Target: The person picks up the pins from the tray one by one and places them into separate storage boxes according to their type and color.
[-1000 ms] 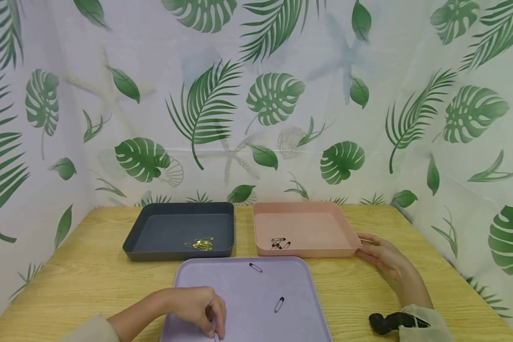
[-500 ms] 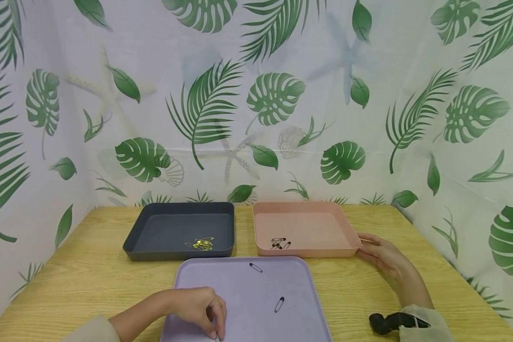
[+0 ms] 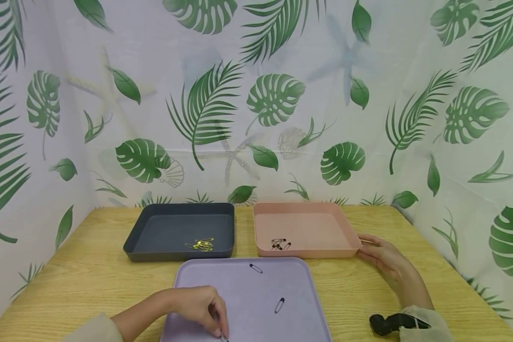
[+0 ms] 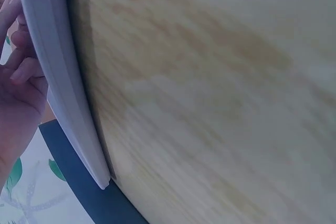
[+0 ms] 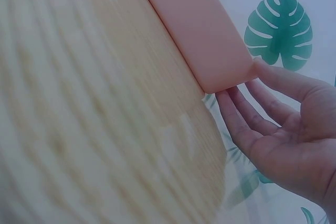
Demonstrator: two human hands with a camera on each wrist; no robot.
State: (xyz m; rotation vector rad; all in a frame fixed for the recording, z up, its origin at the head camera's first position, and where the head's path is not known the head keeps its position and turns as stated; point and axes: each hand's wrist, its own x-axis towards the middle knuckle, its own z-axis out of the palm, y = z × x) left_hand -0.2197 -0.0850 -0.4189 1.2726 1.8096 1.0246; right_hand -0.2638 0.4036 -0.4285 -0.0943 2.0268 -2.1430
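My left hand (image 3: 198, 308) bends over the lilac tray (image 3: 248, 285) in the head view. Its thumb and fingertips pinch a safety pin (image 3: 224, 338), mostly cut off by the frame's bottom edge. Two black safety pins lie apart on the lilac tray, one pin (image 3: 256, 268) near the back rim and another pin (image 3: 280, 305) right of centre. At the pink tray (image 3: 308, 228), my right hand (image 3: 386, 261) holds the front right corner. The right wrist view shows the thumb at the rim and the fingers against the tray's side.
A dark blue tray (image 3: 162, 232) holds several gold safety pins (image 3: 203, 244) at back left. Several black safety pins (image 3: 278, 244) lie inside the pink tray. A wooden table (image 3: 68, 285) carries all three trays, with a leaf-patterned cloth (image 3: 303, 156) hanging behind.
My left fingertips have shifted slightly right along the lilac tray, and the pinched pin has turned with them. The right hand and all the trays stay in place.
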